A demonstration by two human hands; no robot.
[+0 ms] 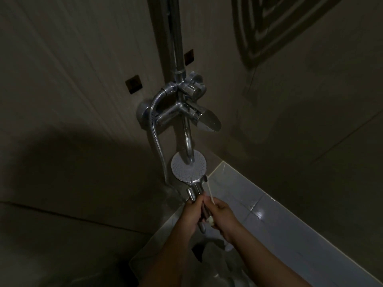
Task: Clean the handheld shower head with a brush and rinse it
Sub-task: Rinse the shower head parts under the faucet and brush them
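Observation:
The handheld shower head (187, 168) has a round white nozzle face turned up toward me and a chrome handle. It sits below the tap's curved spout. My left hand (191, 214) grips the chrome handle from the left. My right hand (221, 216) holds a thin pale brush (210, 195); its stick points up beside the handle and its light end shows at the bottom of the fist. Both hands are close together around the handle.
A chrome mixer tap (184, 112) with a flat lever and a riser pipe (176, 34) stands on the dim tiled wall. A metal hose (154, 129) loops down the left side. Glossy floor tiles (269, 220) lie at lower right.

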